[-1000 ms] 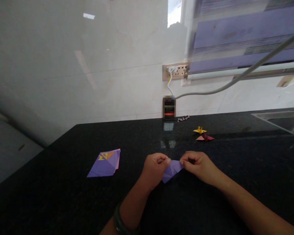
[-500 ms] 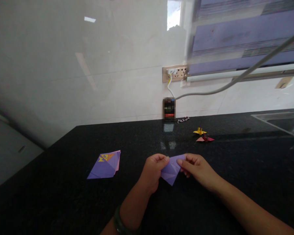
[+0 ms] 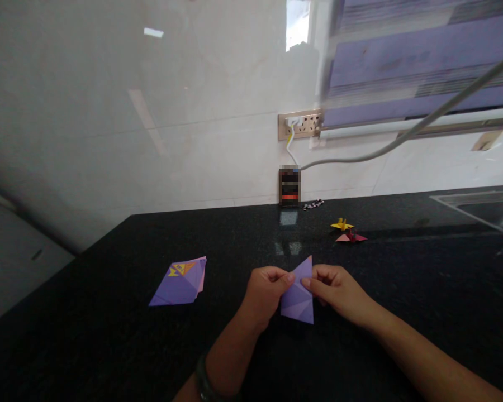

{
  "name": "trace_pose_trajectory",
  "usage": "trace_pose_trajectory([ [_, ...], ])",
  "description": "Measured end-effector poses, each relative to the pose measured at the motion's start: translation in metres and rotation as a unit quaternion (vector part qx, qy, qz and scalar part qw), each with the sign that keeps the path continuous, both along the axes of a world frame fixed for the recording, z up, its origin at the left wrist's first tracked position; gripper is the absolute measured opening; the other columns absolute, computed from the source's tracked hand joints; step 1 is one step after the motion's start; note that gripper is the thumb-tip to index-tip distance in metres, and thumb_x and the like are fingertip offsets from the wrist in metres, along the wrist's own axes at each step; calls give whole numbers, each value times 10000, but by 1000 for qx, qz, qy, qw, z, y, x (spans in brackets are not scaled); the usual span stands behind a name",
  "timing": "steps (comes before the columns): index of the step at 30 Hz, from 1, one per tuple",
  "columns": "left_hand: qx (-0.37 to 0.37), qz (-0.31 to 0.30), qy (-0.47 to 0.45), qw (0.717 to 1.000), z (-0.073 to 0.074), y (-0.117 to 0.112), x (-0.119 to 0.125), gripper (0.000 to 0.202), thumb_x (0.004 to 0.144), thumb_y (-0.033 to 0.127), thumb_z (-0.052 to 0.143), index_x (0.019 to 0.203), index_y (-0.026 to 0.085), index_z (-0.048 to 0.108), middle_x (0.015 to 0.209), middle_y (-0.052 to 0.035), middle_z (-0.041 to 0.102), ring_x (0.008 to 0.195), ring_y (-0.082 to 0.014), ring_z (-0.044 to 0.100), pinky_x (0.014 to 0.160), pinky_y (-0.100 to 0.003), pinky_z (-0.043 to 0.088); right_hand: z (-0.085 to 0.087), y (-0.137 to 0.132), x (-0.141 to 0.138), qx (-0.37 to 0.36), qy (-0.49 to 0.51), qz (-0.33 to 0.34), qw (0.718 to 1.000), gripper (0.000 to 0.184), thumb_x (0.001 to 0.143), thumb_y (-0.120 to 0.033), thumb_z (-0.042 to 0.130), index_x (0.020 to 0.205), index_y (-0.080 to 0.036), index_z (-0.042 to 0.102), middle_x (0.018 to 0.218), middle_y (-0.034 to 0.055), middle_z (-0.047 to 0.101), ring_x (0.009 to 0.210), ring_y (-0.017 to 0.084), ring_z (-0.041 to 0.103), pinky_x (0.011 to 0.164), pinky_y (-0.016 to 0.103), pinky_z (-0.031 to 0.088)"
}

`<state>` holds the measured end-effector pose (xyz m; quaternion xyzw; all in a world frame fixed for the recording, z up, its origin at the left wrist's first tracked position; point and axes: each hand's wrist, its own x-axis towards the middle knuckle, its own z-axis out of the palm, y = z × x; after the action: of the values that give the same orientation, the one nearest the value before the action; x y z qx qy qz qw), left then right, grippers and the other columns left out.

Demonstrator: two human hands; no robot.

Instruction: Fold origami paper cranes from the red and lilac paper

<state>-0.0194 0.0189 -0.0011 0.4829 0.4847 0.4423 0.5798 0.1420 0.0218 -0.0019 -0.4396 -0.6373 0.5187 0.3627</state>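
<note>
- Centrally, we pinch folded purple paper (image 3: 297, 300) over the worktop (image 3: 109, 340), left hand (image 3: 267, 293) and right hand (image 3: 334, 286) opposed, presumably to steady it.
- Leftward: paper stack (image 3: 179, 283), apart, seemingly leaving us room.

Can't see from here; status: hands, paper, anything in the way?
Left hand, right hand pinching purple paper. Creases showing. Yellow folded figure farther back, out of the way.

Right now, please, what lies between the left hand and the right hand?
In the head view, folded purple paper lies there, held by both the left hand and the right hand.
</note>
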Motion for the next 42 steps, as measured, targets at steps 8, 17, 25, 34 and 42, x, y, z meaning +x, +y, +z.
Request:
trace_pose_trajectory([
  [8, 26, 16, 25, 999, 0, 1, 2, 226, 668, 346, 598, 697, 124, 626, 614, -25, 583, 551, -112, 498, 511, -221, 371, 0, -1, 1, 82, -31, -57, 995, 206, 781, -344, 490, 710, -169, 573, 573, -17, 503, 494, 102, 449, 462, 216, 355],
  [17, -75, -54, -80, 992, 3, 2, -1, 371, 706, 475, 512, 685, 108, 560, 579, -41, 566, 511, -125, 538, 522, -256, 418, -2, -3, 16, 465, -252, -10, 849, 270, 794, -163, 467, 1010, -218, 619, 754, 64, 588, 663, 153, 542, 574, 265, 410],
  [25, -9, -67, -41, 997, 1, 3, -5, 238, 712, 344, 552, 714, 112, 605, 588, -17, 562, 535, -111, 507, 544, -241, 388, 0, -6, 4, 317, -82, -125, 937, 340, 734, -250, 546, 1068, -218, 492, 772, 28, 506, 659, 143, 495, 583, 261, 423],
  [34, -11, -68, -55, 996, 1, 0, 0, 196, 668, 272, 603, 788, 117, 595, 573, -10, 579, 487, -97, 491, 488, -212, 352, -7, 1, -1, 15, 34, -128, 991, 262, 736, -407, 539, 621, -173, 515, 507, -39, 466, 439, 88, 413, 424, 209, 326],
  [42, -26, -40, -36, 998, -1, 3, -2, 188, 706, 304, 553, 733, 120, 578, 574, -14, 561, 490, -101, 491, 481, -218, 357, -8, -1, -2, 71, 24, -115, 991, 260, 728, -389, 553, 857, -172, 615, 764, 37, 634, 673, 175, 567, 599, 270, 452],
])
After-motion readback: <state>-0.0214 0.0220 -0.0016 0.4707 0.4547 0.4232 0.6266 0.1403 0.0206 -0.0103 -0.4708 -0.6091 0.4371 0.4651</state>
